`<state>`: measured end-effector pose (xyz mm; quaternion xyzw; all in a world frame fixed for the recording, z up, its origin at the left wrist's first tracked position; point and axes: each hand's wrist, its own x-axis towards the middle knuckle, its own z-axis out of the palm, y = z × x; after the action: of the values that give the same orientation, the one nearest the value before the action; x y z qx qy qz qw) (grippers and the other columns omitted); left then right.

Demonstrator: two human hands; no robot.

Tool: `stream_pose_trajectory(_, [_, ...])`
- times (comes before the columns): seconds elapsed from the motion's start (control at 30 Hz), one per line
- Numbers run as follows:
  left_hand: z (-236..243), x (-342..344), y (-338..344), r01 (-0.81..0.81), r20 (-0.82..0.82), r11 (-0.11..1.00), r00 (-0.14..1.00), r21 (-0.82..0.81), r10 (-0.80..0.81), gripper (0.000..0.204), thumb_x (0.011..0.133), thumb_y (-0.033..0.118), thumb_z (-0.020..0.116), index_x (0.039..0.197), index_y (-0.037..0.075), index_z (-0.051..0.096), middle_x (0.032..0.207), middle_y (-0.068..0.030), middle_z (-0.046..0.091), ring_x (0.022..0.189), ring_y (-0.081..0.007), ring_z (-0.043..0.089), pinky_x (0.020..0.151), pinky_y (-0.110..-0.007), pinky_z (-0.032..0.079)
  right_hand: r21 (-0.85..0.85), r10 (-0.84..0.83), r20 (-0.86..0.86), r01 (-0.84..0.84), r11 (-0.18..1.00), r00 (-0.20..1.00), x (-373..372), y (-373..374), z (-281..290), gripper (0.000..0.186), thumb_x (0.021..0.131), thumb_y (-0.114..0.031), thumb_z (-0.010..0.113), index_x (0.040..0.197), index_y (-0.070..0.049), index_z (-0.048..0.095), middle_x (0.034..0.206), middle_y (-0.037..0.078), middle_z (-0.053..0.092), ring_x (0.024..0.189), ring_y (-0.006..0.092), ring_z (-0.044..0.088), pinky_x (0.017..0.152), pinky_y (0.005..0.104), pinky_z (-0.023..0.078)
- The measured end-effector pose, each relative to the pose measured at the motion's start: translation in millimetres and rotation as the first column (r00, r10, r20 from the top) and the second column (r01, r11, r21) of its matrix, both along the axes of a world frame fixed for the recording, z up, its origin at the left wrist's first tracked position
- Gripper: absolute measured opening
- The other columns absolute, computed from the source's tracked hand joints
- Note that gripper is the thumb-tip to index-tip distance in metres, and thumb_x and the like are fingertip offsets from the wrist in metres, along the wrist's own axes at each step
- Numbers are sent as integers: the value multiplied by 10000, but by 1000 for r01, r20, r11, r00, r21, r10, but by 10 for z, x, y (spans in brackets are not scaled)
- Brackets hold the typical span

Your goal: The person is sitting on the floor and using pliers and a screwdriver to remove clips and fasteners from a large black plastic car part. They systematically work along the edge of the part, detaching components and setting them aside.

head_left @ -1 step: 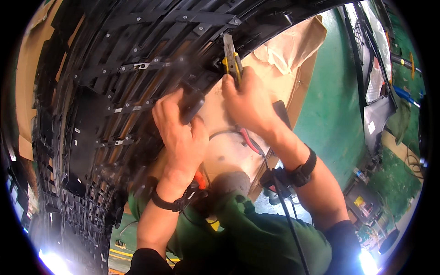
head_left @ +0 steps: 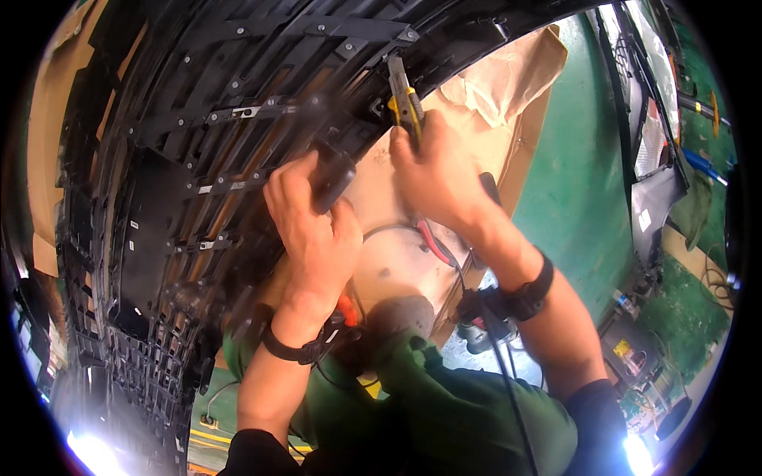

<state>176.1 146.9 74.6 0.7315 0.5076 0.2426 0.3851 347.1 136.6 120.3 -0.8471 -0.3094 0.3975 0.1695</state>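
My right hand (head_left: 436,170) is closed around a yellow utility knife (head_left: 406,107). The knife's metal end points away from me, up against the edge of a large black slatted panel (head_left: 290,40). My left hand (head_left: 309,226) grips a black block-like piece with a rounded end (head_left: 337,181) at the panel's near edge. Whether that piece is fixed to the panel I cannot tell. Between my forearms, pliers with red handles (head_left: 433,242) lie on brown cardboard (head_left: 379,178).
Crumpled brown paper (head_left: 504,83) covers the far part of the cardboard. To the right spreads a green floor (head_left: 567,190), with a dark trim part (head_left: 657,194) and a black case (head_left: 631,349) beyond. A black cable (head_left: 508,389) runs past my right wrist.
My right hand and forearm have shifted slightly to the right, and the knife with them. The left hand stays where it was on the black piece.
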Motion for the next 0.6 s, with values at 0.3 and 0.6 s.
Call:
stream_pose_trajectory(0.3, [-69, -78, 6, 7, 24, 999, 1000, 47, -8, 415, 869, 11, 618, 1283, -13, 594, 1252, -213, 602, 1194, -408, 547, 1083, -495, 411, -26, 273, -209, -285, 958, 939, 575, -6, 123, 323, 1017, -268, 584, 977, 51, 616, 674, 121, 686, 571, 236, 733, 555, 383, 579])
stream_pose_trajectory(0.6, [96, -274, 107, 51, 365, 921, 925, -386, 102, 567, 817, 16, 584, 1384, -6, 587, 1340, -123, 592, 1217, -221, 570, 1077, -372, 439, 127, -76, -480, 155, 980, 874, 772, -535, 412, 204, 1051, -201, 623, 1085, -1, 601, 761, 8, 609, 611, 84, 602, 536, 265, 473])
